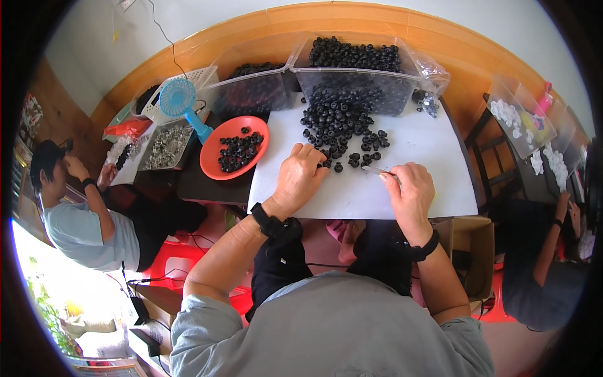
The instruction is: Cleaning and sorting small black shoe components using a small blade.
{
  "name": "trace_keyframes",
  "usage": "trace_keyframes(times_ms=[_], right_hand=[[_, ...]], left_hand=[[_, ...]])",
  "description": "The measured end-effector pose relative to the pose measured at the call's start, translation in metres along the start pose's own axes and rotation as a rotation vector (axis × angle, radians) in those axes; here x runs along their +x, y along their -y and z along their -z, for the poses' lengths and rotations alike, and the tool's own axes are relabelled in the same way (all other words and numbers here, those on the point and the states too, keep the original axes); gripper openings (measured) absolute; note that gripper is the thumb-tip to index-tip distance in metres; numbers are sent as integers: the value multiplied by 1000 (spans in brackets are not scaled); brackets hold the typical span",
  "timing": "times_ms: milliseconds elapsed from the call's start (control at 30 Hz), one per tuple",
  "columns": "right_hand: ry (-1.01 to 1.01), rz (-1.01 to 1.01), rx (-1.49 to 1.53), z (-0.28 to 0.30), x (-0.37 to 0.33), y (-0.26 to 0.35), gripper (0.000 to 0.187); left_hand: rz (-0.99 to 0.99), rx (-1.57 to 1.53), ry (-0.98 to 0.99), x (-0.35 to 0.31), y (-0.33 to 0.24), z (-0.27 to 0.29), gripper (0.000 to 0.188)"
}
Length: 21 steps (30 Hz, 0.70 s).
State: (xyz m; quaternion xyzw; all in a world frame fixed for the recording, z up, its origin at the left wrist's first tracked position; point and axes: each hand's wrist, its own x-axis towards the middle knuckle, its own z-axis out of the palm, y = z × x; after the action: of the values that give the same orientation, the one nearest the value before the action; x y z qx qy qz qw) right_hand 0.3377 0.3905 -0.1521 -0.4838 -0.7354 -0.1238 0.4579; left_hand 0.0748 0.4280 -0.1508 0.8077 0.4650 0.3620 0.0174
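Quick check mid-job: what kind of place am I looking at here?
Probably a small hand-assembly workshop: a heap of small black parts on a white table, clear bins full of them, and other workers seated nearby.

1. This is a small workshop for sorting parts by hand.
2. Clear bins (352,75) hold many small black parts (342,122).
3. Other workers (81,213) sit at tables nearby.

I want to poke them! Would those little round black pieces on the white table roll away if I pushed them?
Probably a little. The small black pieces look round and ring-like, so some might roll, though most lie flat. They seem light, since many sit heaped loosely. The left hand rests against a few.
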Motion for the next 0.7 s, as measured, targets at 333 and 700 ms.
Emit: trace_keyframes(times_ms=[333, 700], right_hand=[[28, 51, 163, 0, 6, 26, 13], [32, 3, 356, -17, 10, 39, 11]], left_hand=[[46, 6, -34, -19, 3, 13, 25], [201, -111, -171, -35, -9, 18, 29]])
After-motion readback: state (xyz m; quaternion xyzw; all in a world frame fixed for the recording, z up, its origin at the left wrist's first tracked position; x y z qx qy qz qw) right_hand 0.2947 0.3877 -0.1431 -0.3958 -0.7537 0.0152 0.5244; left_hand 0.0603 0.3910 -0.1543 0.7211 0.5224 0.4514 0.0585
